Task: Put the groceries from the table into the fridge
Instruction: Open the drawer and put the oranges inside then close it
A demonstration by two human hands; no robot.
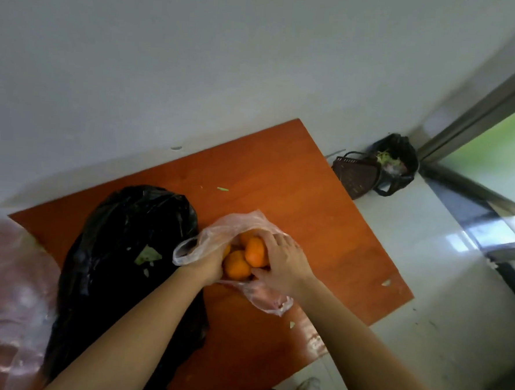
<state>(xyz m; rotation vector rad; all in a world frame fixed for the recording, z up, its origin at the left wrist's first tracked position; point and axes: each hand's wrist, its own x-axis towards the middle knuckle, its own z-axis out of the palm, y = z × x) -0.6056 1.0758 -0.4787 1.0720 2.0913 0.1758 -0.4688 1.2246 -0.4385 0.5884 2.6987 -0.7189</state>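
While the oranges sit mid-tabletop in a clear bag | right hand fingers curled over them; left hand fingers hidden (grip unclear) | risk: thin bag could slip, fruit rolling off right edge.

Groceries are sitting out in what is looking like a home kitchen corner.

An orange-brown wooden table is standing by a plain white wall, carrying a clear bag of oranges, a black plastic bag to its left and a pinkish bag at the near left, with green vegetable scraps lying on the far part of the top. On the pale tiled floor at the far right, a dark woven basket is resting just beside a black bin bag holding food scraps, both sitting in the corner next to a metal-framed sliding door with green showing beyond.
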